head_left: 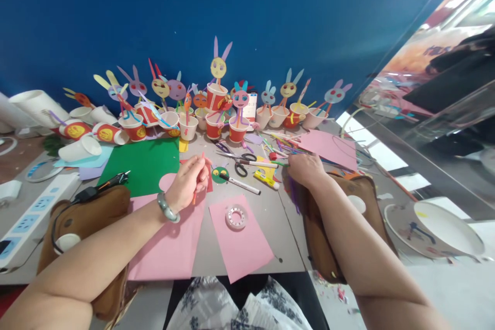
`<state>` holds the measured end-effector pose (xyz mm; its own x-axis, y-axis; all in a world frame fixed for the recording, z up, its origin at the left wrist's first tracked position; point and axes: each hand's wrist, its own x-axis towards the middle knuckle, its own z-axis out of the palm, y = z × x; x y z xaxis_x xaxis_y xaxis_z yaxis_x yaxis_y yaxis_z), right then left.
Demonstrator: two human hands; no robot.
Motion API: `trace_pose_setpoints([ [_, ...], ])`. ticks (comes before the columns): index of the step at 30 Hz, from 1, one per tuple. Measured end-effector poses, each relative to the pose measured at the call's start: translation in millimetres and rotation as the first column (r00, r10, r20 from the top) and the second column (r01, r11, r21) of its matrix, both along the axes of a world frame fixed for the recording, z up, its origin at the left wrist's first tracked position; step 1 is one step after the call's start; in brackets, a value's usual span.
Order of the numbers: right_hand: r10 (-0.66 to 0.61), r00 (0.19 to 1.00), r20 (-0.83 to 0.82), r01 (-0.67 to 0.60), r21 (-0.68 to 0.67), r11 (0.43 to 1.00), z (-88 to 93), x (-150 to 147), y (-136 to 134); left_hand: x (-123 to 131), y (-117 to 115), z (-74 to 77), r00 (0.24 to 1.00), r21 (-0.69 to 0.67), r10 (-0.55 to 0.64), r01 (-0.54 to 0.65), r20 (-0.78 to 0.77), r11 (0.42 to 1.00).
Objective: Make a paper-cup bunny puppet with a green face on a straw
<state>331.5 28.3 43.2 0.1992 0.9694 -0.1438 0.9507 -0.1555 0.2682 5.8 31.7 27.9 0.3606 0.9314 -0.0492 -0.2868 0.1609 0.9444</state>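
My left hand [190, 180] is closed around an orange pipe cleaner [194, 198], whose ends stick out above and below the fingers. On the right, my right hand [307, 169] is curled at the near side of a pile of coloured pipe cleaners [273, 144]. Purple pipe cleaners [294, 197] show just below it; what its fingers grip is hidden. Between the hands lie a green paper face [219, 174], a black-and-white marker [240, 184], scissors [240, 163] and a yellow cutter [266, 179]. A tape roll [236, 217] rests on pink paper [247, 247].
Paper cups with rabbit-faced figures [238, 129] line the blue wall. Brown padded pouches lie under my left forearm [88, 216] and right forearm [359, 185]. A power strip [38, 221] is far left, a white bin [433, 227] far right. Green paper [143, 165] lies behind the left hand.
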Motion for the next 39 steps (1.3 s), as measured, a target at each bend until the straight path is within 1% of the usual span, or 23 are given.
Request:
trace_pose_setpoints([
  [2,-0.015,1.0,0.003,0.015,-0.009,1.0,-5.0,0,2,0,-3,-0.7,0.999,-0.015,-0.035,0.034,-0.031,0.999],
  [4,-0.033,0.999,0.003,0.033,0.013,0.999,-5.1,-2,1,0,-5,0.4,0.997,-0.042,-0.061,0.059,-0.051,0.997],
  [9,-0.066,0.998,-0.014,0.068,0.164,0.984,6.5,-14,-6,2,-7,3.1,0.991,-0.12,-0.125,0.119,-0.047,0.986],
  [11,-0.01,0.993,-0.118,0.043,0.281,0.959,7.7,-19,-9,3,-8,2.9,0.988,-0.144,-0.146,0.138,-0.047,0.98],
  [12,0.058,0.975,-0.216,0.02,0.343,0.939,6.9,-22,-10,4,-8,2.6,0.986,-0.158,-0.158,0.149,-0.046,0.976],
  [13,0.148,0.93,-0.337,-0.001,0.399,0.917,5.7,-25,-11,4,-7,2.1,0.984,-0.174,-0.172,0.161,-0.046,0.971],
  [14,0.246,0.85,-0.466,-0.022,0.434,0.9,4.1,-28,-13,4,-7,1.3,0.981,-0.193,-0.186,0.174,-0.046,0.966],
  [16,0.387,0.609,-0.692,-0.063,0.445,0.894,1.5,-37,-16,4,-6,-0.8,0.976,-0.228,-0.213,0.197,-0.047,0.953],
  [18,0.436,0.363,-0.824,-0.135,0.416,0.899,0.3,-47,-20,4,-6,-3.6,0.971,-0.255,-0.233,0.214,-0.046,0.943],
  [19,0.443,0.27,-0.855,-0.181,0.407,0.895,0.0,-52,-22,5,-6,-4.9,0.968,-0.259,-0.248,0.229,-0.045,0.938],
  [20,0.456,0.198,-0.868,-0.231,0.411,0.882,-0.3,-58,-24,5,-6,-5.8,0.961,-0.26,-0.271,0.251,-0.045,0.932],
  [22,0.485,0.114,-0.867,-0.297,0.436,0.849,-2.0,-68,-28,7,-8,-6.1,0.94,-0.25,-0.337,0.313,-0.057,0.916],
  [23,0.491,0.092,-0.866,-0.316,0.442,0.84,-3.7,-73,-30,8,-10,-5.5,0.923,-0.242,-0.379,0.353,-0.07,0.904],
  [25,0.467,0.074,-0.881,-0.323,0.422,0.847,-8.5,-82,-35,9,-15,-3.3,0.874,-0.221,-0.474,0.444,-0.104,0.868],
  [27,0.44,0.079,-0.894,-0.289,0.402,0.869,-14.3,-89,-40,10,-21,-1.6,0.812,-0.215,-0.569,0.536,-0.133,0.816],
  [30,0.445,0.093,-0.891,-0.25,0.412,0.876,-21.7,-96,-44,10,-26,-3.4,0.764,-0.243,-0.632,0.593,-0.13,0.768],
  [32,0.496,0.123,-0.86,-0.273,0.451,0.85,-24.1,-96,-43,10,-27,-6.8,0.769,-0.275,-0.632,0.59,-0.093,0.759],
  [33,0.542,0.161,-0.825,-0.294,0.484,0.824,-24.4,-94,-40,10,-26,-8.4,0.781,-0.286,-0.619,0.576,-0.081,0.766],
  [35,0.649,0.297,-0.7,-0.341,0.558,0.757,-23.6,-83,-32,9,-24,-10.5,0.809,-0.3,-0.582,0.538,-0.079,0.788],
  [36,0.678,0.402,-0.616,-0.341,0.587,0.735,-22.9,-76,-26,9,-23,-10.7,0.823,-0.301,-0.561,0.516,-0.083,0.802],
  [37,0.657,0.53,-0.536,-0.321,0.591,0.741,-22.2,-67,-20,9,-22,-10.4,0.835,-0.301,-0.544,0.498,-0.086,0.813],
  [38,0.587,0.663,-0.464,-0.274,0.58,0.767,-21.9,-57,-14,9,-21,-9.7,0.845,-0.299,-0.528,0.483,-0.088,0.823],
  [39,0.484,0.777,-0.404,-0.22,0.546,0.809,-22.1,-47,-8,9,-20,-8.9,0.853,-0.296,-0.514,0.47,-0.089,0.832],
])
